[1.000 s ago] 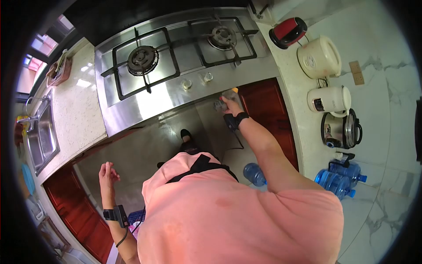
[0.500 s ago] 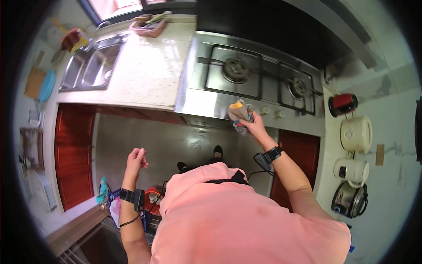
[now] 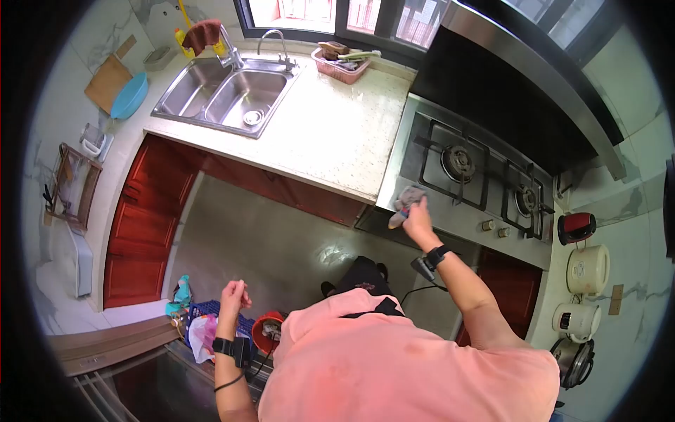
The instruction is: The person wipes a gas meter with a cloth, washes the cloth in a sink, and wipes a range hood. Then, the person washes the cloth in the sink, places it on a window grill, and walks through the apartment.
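My right hand (image 3: pixel 420 224) is closed on a crumpled grey cloth (image 3: pixel 410 200) with coloured patches. The cloth lies against the left front part of the steel gas stove (image 3: pixel 439 205), and one end hangs toward its front edge. To the right of that hand are the stove's knobs (image 3: pixel 495 226). My left hand (image 3: pixel 235 295) hovers over the floor at lower left with its fingers curled in, and I see nothing in it. Black bands with small devices are strapped to both wrists.
Left of the stove, the counter (image 3: pixel 334 151) holds a double sink (image 3: pixel 242 98) and a pink basket (image 3: pixel 340 67). A red kettle (image 3: pixel 576 228) and several cookers line the right counter. Near my left hand stands a red bucket (image 3: pixel 267 332) on the floor.
My view has swung, showing more of the sink and window. My right hand has carried the cloth leftward along the stove front, toward its left corner. My left hand stays low and curled.
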`<state>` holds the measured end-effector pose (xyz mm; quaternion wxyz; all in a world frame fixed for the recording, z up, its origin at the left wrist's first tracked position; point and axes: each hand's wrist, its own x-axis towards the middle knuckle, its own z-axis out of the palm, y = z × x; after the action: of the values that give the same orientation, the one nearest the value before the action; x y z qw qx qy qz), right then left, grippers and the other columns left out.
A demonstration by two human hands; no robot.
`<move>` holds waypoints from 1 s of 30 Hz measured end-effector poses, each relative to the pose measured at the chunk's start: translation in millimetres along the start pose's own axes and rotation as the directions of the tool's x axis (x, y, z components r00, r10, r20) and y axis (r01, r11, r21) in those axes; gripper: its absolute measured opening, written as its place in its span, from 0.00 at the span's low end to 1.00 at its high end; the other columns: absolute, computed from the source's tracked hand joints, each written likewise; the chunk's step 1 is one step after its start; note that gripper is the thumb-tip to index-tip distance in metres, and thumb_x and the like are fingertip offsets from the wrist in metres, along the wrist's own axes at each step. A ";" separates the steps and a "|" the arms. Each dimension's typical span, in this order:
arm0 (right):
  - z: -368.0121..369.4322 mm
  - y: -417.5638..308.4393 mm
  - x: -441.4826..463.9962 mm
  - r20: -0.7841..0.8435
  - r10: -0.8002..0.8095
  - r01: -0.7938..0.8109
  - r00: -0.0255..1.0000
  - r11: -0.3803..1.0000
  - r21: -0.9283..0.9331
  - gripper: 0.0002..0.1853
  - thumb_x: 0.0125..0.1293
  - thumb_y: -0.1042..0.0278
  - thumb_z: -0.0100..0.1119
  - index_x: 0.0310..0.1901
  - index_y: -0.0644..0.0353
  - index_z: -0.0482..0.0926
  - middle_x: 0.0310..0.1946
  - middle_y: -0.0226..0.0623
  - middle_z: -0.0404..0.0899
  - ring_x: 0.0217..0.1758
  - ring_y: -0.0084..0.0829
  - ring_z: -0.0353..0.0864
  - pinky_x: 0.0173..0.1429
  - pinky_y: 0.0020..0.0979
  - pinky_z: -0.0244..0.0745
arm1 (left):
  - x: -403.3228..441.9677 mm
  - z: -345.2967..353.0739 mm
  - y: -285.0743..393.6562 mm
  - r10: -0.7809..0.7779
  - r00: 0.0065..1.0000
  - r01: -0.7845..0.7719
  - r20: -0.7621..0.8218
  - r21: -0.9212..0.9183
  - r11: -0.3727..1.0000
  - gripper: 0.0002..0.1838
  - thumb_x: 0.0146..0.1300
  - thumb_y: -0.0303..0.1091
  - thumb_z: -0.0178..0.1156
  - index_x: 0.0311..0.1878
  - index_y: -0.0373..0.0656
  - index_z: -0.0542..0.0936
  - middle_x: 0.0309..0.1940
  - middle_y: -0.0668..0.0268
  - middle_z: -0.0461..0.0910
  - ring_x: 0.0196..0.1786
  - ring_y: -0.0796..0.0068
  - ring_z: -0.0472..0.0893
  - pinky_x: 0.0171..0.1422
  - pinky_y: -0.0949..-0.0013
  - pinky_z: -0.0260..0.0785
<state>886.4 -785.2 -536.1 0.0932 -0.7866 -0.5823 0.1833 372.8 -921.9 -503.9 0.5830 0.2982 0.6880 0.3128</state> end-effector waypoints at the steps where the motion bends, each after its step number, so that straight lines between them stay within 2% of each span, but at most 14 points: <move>1: 14.2 -12.6 4.2 -0.015 -0.049 0.049 0.999 0.999 -0.002 0.15 0.47 0.79 0.51 0.40 0.73 0.70 0.62 0.68 0.49 0.56 0.62 0.65 0.62 0.44 0.63 | -0.8 -9.0 0.8 -0.007 1.000 0.006 -0.010 -0.011 1.000 0.14 0.66 0.44 0.49 0.36 0.43 0.71 0.16 0.70 0.69 0.17 0.79 0.73 0.19 0.76 0.68; 3: 29.7 -41.4 19.1 -0.085 -0.074 0.074 0.994 0.997 -0.001 0.18 0.49 0.77 0.53 0.45 0.73 0.71 0.62 0.68 0.49 0.58 0.62 0.63 0.63 0.45 0.60 | -0.8 -20.7 7.8 -0.005 1.000 0.005 -0.021 -0.039 0.999 0.13 0.66 0.44 0.49 0.35 0.43 0.71 0.16 0.70 0.70 0.17 0.79 0.73 0.19 0.76 0.67; 6: 40.0 -76.9 54.6 -0.065 -0.056 0.059 0.996 0.997 0.050 0.18 0.49 0.75 0.53 0.44 0.71 0.72 0.63 0.68 0.49 0.58 0.64 0.61 0.64 0.46 0.59 | 12.4 -31.4 15.9 -0.012 1.000 0.012 -0.003 -0.056 0.998 0.13 0.67 0.44 0.49 0.36 0.43 0.71 0.16 0.70 0.70 0.17 0.80 0.74 0.19 0.77 0.68; 9: 50.8 -105.1 95.0 -0.049 0.002 0.001 0.999 0.998 0.062 0.19 0.49 0.73 0.53 0.45 0.70 0.72 0.63 0.67 0.48 0.59 0.66 0.59 0.64 0.47 0.58 | 43.4 -36.3 19.6 0.000 1.000 0.001 0.020 -0.081 0.997 0.13 0.67 0.43 0.48 0.36 0.42 0.71 0.16 0.70 0.70 0.18 0.80 0.73 0.20 0.77 0.67; 10: 51.2 -116.9 112.2 -0.011 0.072 -0.070 0.997 0.993 0.094 0.20 0.49 0.71 0.53 0.46 0.69 0.72 0.64 0.66 0.46 0.60 0.69 0.56 0.64 0.48 0.57 | 50.6 -39.9 25.8 0.007 1.000 -0.005 0.017 -0.083 0.997 0.13 0.67 0.43 0.48 0.35 0.42 0.71 0.16 0.70 0.70 0.18 0.80 0.73 0.21 0.77 0.67; 13: 43.9 -156.2 167.0 0.018 0.211 -0.212 0.977 0.973 0.087 0.21 0.52 0.67 0.54 0.49 0.66 0.73 0.66 0.61 0.44 0.63 0.66 0.52 0.66 0.46 0.55 | 71.9 -51.5 49.4 0.018 1.000 -0.018 -0.004 -0.107 0.994 0.13 0.68 0.42 0.46 0.35 0.42 0.71 0.16 0.70 0.69 0.19 0.80 0.73 0.22 0.77 0.67; 17: 46.4 -205.5 266.5 0.033 0.222 -0.224 0.974 0.970 0.092 0.24 0.52 0.62 0.56 0.51 0.64 0.73 0.67 0.58 0.45 0.64 0.62 0.53 0.67 0.42 0.54 | 107.6 -82.8 63.5 0.012 0.998 -0.021 -0.064 -0.140 0.990 0.14 0.68 0.43 0.45 0.36 0.42 0.70 0.17 0.69 0.69 0.18 0.79 0.72 0.21 0.75 0.67; 19: 52.8 -236.0 310.9 0.003 0.172 -0.172 0.985 0.982 0.076 0.25 0.51 0.59 0.56 0.51 0.61 0.74 0.66 0.57 0.48 0.64 0.61 0.53 0.67 0.42 0.54 | 119.4 -106.4 75.5 -0.072 0.994 0.054 -0.087 -0.194 0.980 0.13 0.68 0.42 0.46 0.35 0.41 0.71 0.17 0.69 0.69 0.18 0.80 0.73 0.21 0.77 0.69; 22: 79.2 -277.2 372.4 -0.055 -0.015 0.017 0.998 0.999 0.045 0.25 0.47 0.59 0.56 0.50 0.57 0.76 0.64 0.57 0.53 0.66 0.54 0.54 0.67 0.43 0.51 | 143.5 -138.2 93.0 -0.141 0.983 0.112 -0.122 -0.215 0.970 0.14 0.68 0.43 0.46 0.36 0.41 0.70 0.17 0.69 0.69 0.18 0.79 0.73 0.21 0.77 0.69; 25: 89.0 -329.9 416.5 -0.027 -0.145 0.147 0.989 0.987 0.073 0.23 0.47 0.61 0.55 0.49 0.56 0.76 0.63 0.55 0.57 0.67 0.49 0.53 0.66 0.43 0.52 | 169.7 -163.8 121.5 -0.132 0.979 0.092 -0.156 -0.238 0.967 0.14 0.68 0.43 0.47 0.36 0.41 0.70 0.16 0.69 0.69 0.18 0.79 0.73 0.20 0.77 0.69; 27: 93.3 -355.0 442.9 0.034 -0.228 0.224 0.973 0.970 0.091 0.23 0.47 0.65 0.53 0.47 0.59 0.76 0.62 0.57 0.58 0.68 0.46 0.53 0.65 0.44 0.51 | 186.0 -173.0 139.6 -0.111 0.982 0.077 -0.155 -0.208 0.975 0.15 0.68 0.44 0.45 0.36 0.41 0.70 0.17 0.69 0.69 0.19 0.78 0.72 0.21 0.76 0.69; 30: 103.4 -381.4 458.9 0.004 -0.207 0.205 0.978 0.972 0.119 0.22 0.46 0.66 0.53 0.47 0.60 0.76 0.62 0.57 0.58 0.68 0.46 0.53 0.65 0.44 0.52 | 207.5 -180.9 158.8 -0.115 0.984 0.085 -0.137 -0.213 0.973 0.15 0.69 0.44 0.45 0.36 0.42 0.70 0.17 0.69 0.68 0.19 0.79 0.72 0.22 0.76 0.69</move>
<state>625.9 -240.0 -576.0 0.1530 -0.7135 -0.6496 0.2132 171.6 -676.5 -485.5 0.5729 0.1769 0.7075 0.3739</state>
